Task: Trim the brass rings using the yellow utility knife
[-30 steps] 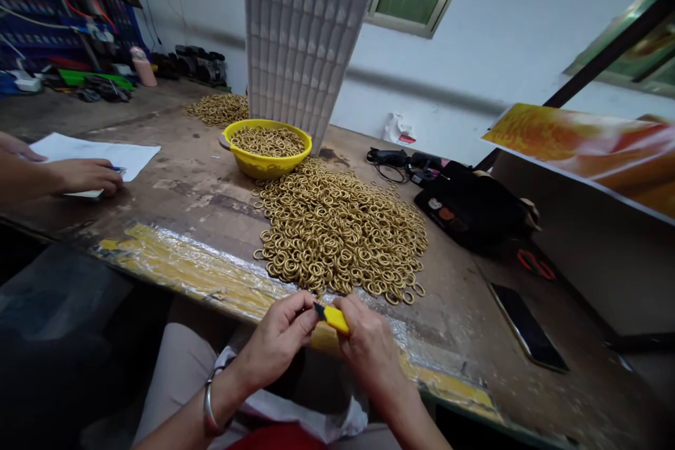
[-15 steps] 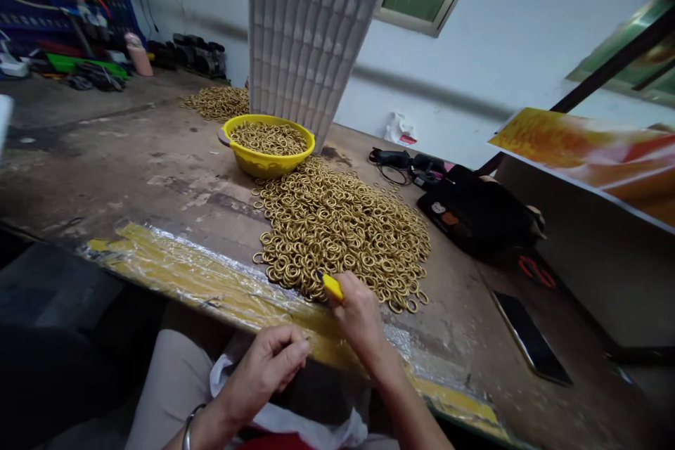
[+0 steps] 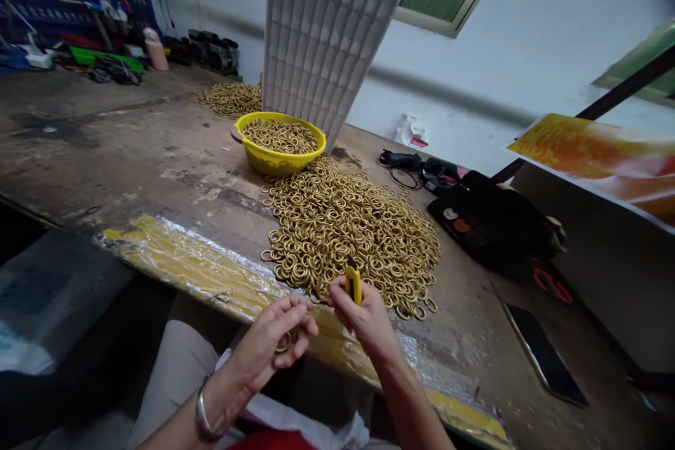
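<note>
A big heap of brass rings (image 3: 348, 225) lies on the worn workbench (image 3: 131, 155). At its near edge my right hand (image 3: 363, 316) is closed round a small yellow utility knife (image 3: 353, 285) that points upward. Just left of it my left hand (image 3: 277, 341), with a metal bangle on the wrist, pinches one brass ring (image 3: 283, 343) between thumb and fingers above the bench's taped front edge (image 3: 211, 274). The two hands are almost touching.
A yellow bowl (image 3: 278, 144) full of rings stands behind the heap, before a tall white ribbed tray (image 3: 327, 35). More rings (image 3: 229, 98) lie further back. A black bag (image 3: 493, 221), cables, red scissors (image 3: 551, 285) and a dark phone (image 3: 545, 355) are on the right.
My right hand reached out to the heap with the knife and came back. My left hand now pinches a ring. The other person's hands and paper at the left have left the view.
</note>
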Demonstrator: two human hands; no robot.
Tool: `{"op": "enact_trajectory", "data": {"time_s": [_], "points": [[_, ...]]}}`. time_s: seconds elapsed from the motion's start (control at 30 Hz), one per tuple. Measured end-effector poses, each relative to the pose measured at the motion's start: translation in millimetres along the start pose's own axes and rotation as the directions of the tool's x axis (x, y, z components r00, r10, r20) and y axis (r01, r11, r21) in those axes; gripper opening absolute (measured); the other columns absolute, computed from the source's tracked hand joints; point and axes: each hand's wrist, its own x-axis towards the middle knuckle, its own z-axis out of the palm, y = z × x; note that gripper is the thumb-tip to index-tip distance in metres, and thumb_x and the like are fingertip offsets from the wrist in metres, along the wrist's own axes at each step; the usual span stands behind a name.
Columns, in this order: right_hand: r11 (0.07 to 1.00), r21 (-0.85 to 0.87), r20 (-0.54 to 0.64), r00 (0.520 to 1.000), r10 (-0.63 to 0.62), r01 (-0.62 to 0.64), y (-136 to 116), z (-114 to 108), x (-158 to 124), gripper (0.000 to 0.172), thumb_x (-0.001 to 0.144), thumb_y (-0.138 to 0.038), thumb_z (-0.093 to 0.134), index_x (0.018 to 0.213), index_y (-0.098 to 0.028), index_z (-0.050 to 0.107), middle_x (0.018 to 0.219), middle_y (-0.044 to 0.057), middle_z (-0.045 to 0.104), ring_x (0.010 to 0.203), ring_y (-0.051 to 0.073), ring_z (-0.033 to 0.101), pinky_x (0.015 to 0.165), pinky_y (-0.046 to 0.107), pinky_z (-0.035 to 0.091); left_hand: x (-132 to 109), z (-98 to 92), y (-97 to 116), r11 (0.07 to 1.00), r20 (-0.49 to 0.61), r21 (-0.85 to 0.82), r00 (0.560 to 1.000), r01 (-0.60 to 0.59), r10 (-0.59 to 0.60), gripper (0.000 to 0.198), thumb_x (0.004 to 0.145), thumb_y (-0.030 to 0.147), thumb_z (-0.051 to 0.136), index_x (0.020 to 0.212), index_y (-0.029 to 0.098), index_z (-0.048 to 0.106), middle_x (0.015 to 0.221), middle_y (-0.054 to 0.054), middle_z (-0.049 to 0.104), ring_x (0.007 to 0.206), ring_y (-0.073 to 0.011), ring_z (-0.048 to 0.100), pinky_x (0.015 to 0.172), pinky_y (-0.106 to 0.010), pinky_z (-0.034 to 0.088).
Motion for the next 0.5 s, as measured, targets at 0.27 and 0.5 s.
{"op": "enact_trajectory", "data": {"time_s": [0.27,0.5], "points": [[0.796,0.576,0.141,0.982,0.127,-0.185,2,20,-32,0.032,0.081,-0.046,0.067,0.085,-0.016,0.055,0.053,-0.006,0.046,0.041,0.004,0.029,0.041,0.017,0.022,-3,21.9,5,1.0,0.174,-0.017,0.984,-0.021,0.024,0.021,0.088,0.029,0.064,0.096,0.01,0.06,0.083,-0.008,0.064,0.042,-0.0009,0.042,0.034,-0.012,0.019],[0.996,0.05,0.081,0.993,-0.082,0.078,-8,4,-48,0.027,0.092,-0.035,0.051,0.073,-0.017,0.056,0.063,-0.002,0.048,0.055,0.01,0.041,0.052,0.021,0.03,-11,22.3,8,0.987,0.126,0.143,0.99,-0.076,0.058,0.028,0.082,0.037,0.069,0.094,0.011,0.066,0.084,-0.009,0.067,0.044,-0.0038,0.046,0.034,-0.014,0.02]]}}
